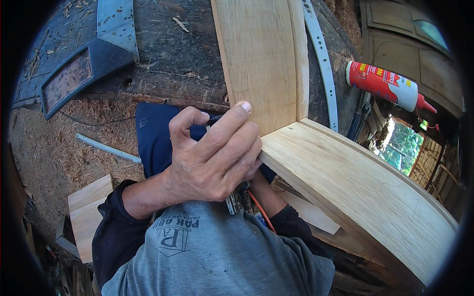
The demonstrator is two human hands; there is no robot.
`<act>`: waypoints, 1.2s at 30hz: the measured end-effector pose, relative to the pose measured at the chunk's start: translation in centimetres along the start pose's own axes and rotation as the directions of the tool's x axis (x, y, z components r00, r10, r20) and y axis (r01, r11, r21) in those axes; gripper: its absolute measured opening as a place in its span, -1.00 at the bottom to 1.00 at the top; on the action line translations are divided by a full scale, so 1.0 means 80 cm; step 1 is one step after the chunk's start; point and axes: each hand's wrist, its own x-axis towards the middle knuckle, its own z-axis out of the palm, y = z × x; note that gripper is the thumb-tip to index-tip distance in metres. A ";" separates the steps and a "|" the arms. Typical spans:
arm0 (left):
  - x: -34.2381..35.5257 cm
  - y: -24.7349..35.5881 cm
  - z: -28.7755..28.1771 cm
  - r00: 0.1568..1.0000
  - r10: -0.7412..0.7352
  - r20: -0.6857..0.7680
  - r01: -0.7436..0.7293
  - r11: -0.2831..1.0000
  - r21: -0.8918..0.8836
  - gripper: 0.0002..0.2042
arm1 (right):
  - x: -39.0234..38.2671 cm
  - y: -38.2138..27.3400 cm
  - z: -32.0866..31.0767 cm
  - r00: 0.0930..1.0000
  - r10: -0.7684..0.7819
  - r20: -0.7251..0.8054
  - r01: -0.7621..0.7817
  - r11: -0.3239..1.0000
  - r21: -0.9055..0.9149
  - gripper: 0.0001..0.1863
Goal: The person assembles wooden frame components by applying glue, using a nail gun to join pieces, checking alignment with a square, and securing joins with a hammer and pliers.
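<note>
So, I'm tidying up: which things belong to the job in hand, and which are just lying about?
Seemingly in the job:
upper wooden board and lower wooden board, meeting at a corner
left hand and partly hidden right hand, near that corner

Seemingly lying about:
red-and-white nozzle bottle
perforated white strip
narrow pale strip
dark-handled tool
loose wooden board

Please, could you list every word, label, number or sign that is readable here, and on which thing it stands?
Shirt: dark lettering with a framed emblem, upside down; wording not copied.
Bottle: large white lettering on red, smaller print; wording not copied.
Navy cloth: pale emblem, too small to read.
Board: thin drawn marks, no readable words.
</note>
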 end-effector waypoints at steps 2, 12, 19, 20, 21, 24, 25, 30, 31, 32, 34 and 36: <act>0.000 0.001 -0.001 1.000 -0.007 -0.002 0.007 1.000 0.006 -0.79 | -0.001 -0.001 0.001 1.000 0.008 -0.008 -0.008 1.000 -0.005 -0.40; 0.000 -0.009 -0.006 0.998 0.060 0.015 -0.059 0.998 -0.026 -0.75 | -0.003 -0.007 0.004 1.000 0.011 -0.011 -0.012 0.999 -0.030 -0.40; -0.001 -0.001 -0.012 0.999 0.045 0.010 -0.045 0.999 -0.004 -0.75 | -0.001 -0.015 0.003 0.999 0.029 0.028 -0.026 0.997 -0.077 -0.40; -0.002 -0.001 -0.010 0.999 0.043 0.010 -0.043 0.999 -0.001 -0.74 | 0.000 -0.016 0.002 0.999 0.033 0.043 -0.029 0.996 -0.090 -0.40; -0.003 0.000 -0.010 0.999 0.041 0.011 -0.041 0.999 0.002 -0.74 | 0.001 -0.019 0.001 0.998 0.035 0.056 -0.030 0.995 -0.095 -0.40; 0.005 0.008 -0.032 0.994 0.040 0.103 -0.041 0.999 0.003 -0.60 | 0.013 -0.019 0.001 0.990 0.028 0.139 -0.013 0.994 -0.107 -0.40; 0.013 0.013 -0.042 0.985 0.021 0.172 -0.018 1.000 -0.018 -0.53 | 0.017 -0.019 0.005 0.984 0.027 0.177 -0.008 0.994 -0.107 -0.40; 0.104 0.059 -0.071 0.983 0.181 -0.032 -0.176 0.877 -0.448 -0.25 | 0.034 -0.007 0.034 0.934 -0.018 0.357 -0.002 0.998 0.056 -0.39; 0.119 0.076 -0.078 0.984 0.181 0.005 -0.150 0.831 -0.536 -0.21 | 0.038 -0.005 0.040 0.918 -0.026 0.396 -0.017 0.994 0.105 -0.35; 0.124 0.089 -0.080 0.989 0.135 0.068 -0.069 0.804 -0.591 -0.22 | 0.043 0.000 0.044 0.901 -0.030 0.433 -0.042 0.987 0.156 -0.30; 0.134 0.102 -0.063 0.987 0.156 -0.033 -0.134 0.705 -0.697 -0.46 | 0.045 0.011 0.057 0.869 -0.010 0.494 -0.094 0.978 0.184 -0.23; 0.120 0.106 -0.040 0.994 0.043 0.100 0.051 0.627 -0.777 -0.58 | 0.051 0.014 0.050 0.829 0.039 0.559 -0.151 0.976 0.157 -0.24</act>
